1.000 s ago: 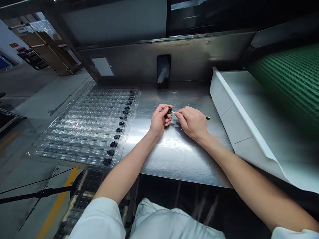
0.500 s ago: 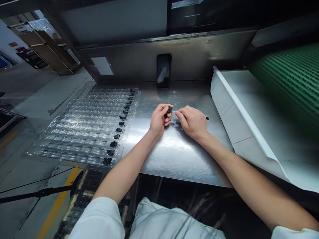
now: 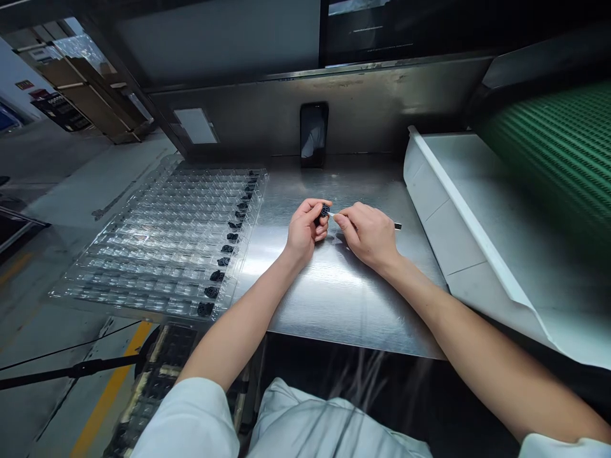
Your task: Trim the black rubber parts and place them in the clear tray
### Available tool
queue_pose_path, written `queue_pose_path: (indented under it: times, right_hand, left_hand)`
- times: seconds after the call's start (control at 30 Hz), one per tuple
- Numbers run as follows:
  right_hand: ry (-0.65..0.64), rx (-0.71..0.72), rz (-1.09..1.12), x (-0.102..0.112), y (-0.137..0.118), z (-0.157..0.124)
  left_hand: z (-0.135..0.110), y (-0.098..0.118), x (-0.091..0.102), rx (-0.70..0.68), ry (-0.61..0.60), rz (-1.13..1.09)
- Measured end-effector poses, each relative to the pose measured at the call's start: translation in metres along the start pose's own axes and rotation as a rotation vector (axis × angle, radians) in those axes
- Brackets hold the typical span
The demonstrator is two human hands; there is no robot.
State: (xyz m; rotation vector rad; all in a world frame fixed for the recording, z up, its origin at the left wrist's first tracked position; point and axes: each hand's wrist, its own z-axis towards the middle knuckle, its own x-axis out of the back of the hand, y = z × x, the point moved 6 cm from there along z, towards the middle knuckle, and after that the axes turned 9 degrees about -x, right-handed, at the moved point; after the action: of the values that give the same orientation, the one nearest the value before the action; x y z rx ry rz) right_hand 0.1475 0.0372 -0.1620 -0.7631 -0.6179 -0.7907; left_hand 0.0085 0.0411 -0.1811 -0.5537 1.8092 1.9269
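Above the metal bench, my left hand (image 3: 303, 230) is closed around a small round black plastic part (image 3: 325, 210) with openings in its face. My right hand (image 3: 366, 234) pinches a thin tool (image 3: 331, 215), whose pale tip meets the edge of that part. A short dark end (image 3: 398, 226) shows beyond the right hand; whether it belongs to the same tool I cannot tell. To the left lies a clear plastic tray (image 3: 143, 238) with rows of pockets. Several similar black parts (image 3: 217, 276) sit in a line along its right side.
A phone-like black device (image 3: 314, 135) leans against the metal back panel. On the right stands a white bin (image 3: 458, 219), below a green ridged belt (image 3: 558, 146). The steel bench top (image 3: 324, 305) ends just in front of my body.
My right hand has shifted very slightly left with the thin tool, and more of its pale tip shows. My left hand and the black part have hardly moved.
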Motion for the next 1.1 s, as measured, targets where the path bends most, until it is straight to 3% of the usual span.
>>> queue_pose_path:
  times: [0.2,0.8,1.1]
  right_hand:
    - [-0.002,0.022,-0.008,0.000,-0.001,0.000]
    - [0.013,-0.110,0.092,0.005,0.012,0.003]
    - [0.025,-0.119,0.126,0.004,0.016,0.004]
  left_hand:
    - [0.000,0.000,0.000,-0.007,-0.004,0.005]
    - [0.002,-0.002,0.004,-0.035,0.060,0.040]
    - [0.004,-0.005,0.004,0.027,0.030,0.016]
